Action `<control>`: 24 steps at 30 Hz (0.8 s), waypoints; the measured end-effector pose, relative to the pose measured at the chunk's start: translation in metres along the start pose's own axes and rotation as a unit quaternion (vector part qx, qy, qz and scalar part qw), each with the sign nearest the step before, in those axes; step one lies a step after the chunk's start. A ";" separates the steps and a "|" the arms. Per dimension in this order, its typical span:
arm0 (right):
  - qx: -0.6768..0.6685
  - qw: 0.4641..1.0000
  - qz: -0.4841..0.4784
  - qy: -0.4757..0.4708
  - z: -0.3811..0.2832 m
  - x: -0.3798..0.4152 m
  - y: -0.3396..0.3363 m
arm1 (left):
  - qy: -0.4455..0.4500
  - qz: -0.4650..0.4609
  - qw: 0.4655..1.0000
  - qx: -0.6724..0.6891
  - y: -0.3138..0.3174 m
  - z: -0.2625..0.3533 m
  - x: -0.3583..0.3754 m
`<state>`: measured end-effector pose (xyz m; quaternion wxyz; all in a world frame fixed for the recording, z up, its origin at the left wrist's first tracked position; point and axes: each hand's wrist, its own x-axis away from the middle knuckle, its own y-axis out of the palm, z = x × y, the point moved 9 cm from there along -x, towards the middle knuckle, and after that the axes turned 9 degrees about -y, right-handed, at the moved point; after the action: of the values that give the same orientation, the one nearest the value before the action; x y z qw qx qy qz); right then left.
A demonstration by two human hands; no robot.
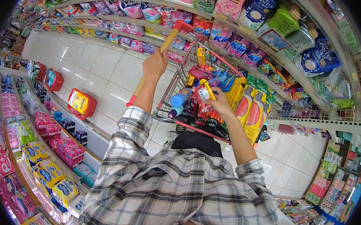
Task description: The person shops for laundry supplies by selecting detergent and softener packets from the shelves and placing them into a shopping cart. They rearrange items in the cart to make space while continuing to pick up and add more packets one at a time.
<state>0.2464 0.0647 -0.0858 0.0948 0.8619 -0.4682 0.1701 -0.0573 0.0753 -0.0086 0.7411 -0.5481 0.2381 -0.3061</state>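
My left hand (155, 63) is closed around the yellow handle bar (169, 40) of a shopping cart, which has red end pieces. My right hand (221, 103) grips a small red packet with a yellow part and white lettering (202, 95) above the cart basket. Wire sides and red rails frame the shopping cart (172, 84). Inside are a blue-capped bottle (180, 98), yellow packs with a red design (253, 113), blue packets (222, 83) and a yellow box (201, 55). The packed goods hide the basket's bottom.
Detergent and softener pouches fill the shelves (154, 2) ahead, close to the cart's far side. On the tiled floor (104, 61) to the left stand red bins (82, 104) with packs. Shelves of pink and yellow packs (46, 170) line the left; more racks (331, 177) stand at the right.
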 end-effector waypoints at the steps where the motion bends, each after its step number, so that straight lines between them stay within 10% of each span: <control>1: 0.097 0.994 0.016 -0.042 0.001 -0.001 0.002 | 0.000 -0.002 1.000 0.002 0.001 0.000 0.000; 4: 0.382 0.906 0.071 -0.169 -0.016 -0.003 0.010 | 0.004 -0.002 1.000 0.012 0.001 0.003 -0.001; 17: 0.314 0.923 0.039 -0.221 -0.059 0.007 -0.014 | 0.007 0.003 0.998 0.056 -0.001 0.004 0.003; 20: 0.284 0.919 0.085 -0.261 -0.134 0.022 -0.048 | 0.018 0.012 0.999 0.048 -0.003 0.004 0.004; 24: 0.309 0.778 0.266 -0.478 -0.301 0.079 -0.111 | 0.019 0.022 0.999 0.032 -0.005 0.004 0.005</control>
<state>0.3180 0.1612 0.2223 -0.4618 0.6570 -0.5858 -0.1093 -0.0522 0.0732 -0.0027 0.7600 -0.5132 0.2541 -0.3074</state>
